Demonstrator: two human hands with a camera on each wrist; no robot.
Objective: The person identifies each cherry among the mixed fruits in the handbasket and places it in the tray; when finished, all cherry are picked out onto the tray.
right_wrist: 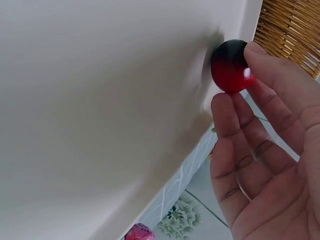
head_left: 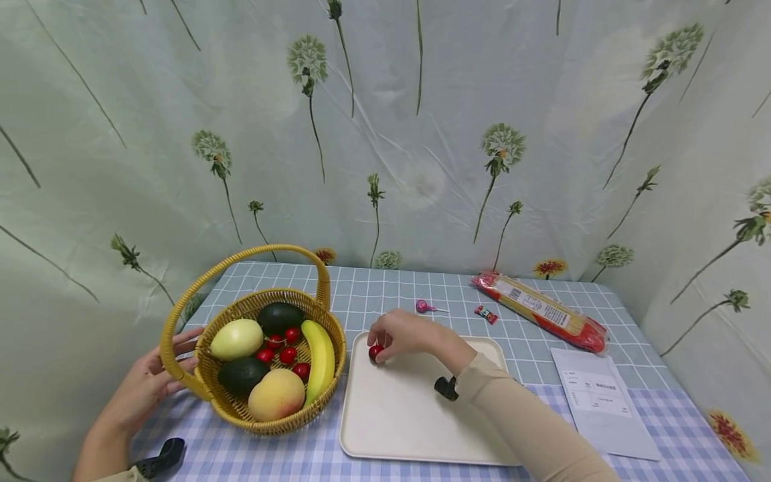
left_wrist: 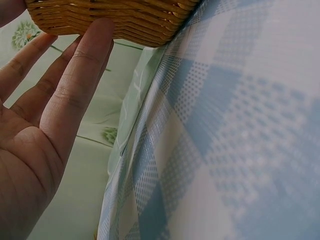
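Observation:
My right hand [head_left: 400, 335] pinches a dark red cherry [head_left: 376, 353] between thumb and fingertips, over the far left part of a white tray [head_left: 385, 418]. Close up in the right wrist view, the cherry [right_wrist: 231, 67] is round and shiny, near the tray's edge. A yellow wicker basket [head_left: 274, 427] with a tall handle stands left of the tray. Inside lie a banana [head_left: 320, 358], a peach [head_left: 276, 395], two dark green avocado-like fruits, a pale yellow-green fruit [head_left: 237, 339] and several red cherries. My left hand [head_left: 150, 375] rests against the basket's left side, its fingers extended.
Behind the tray lie a pink lollipop [head_left: 423, 306] and a small wrapped candy [head_left: 486, 314]. To the right are a red-ended noodle packet [head_left: 539, 311] and a white labelled mailer [head_left: 602, 402]. A patterned curtain [head_left: 385, 134] hangs behind the table.

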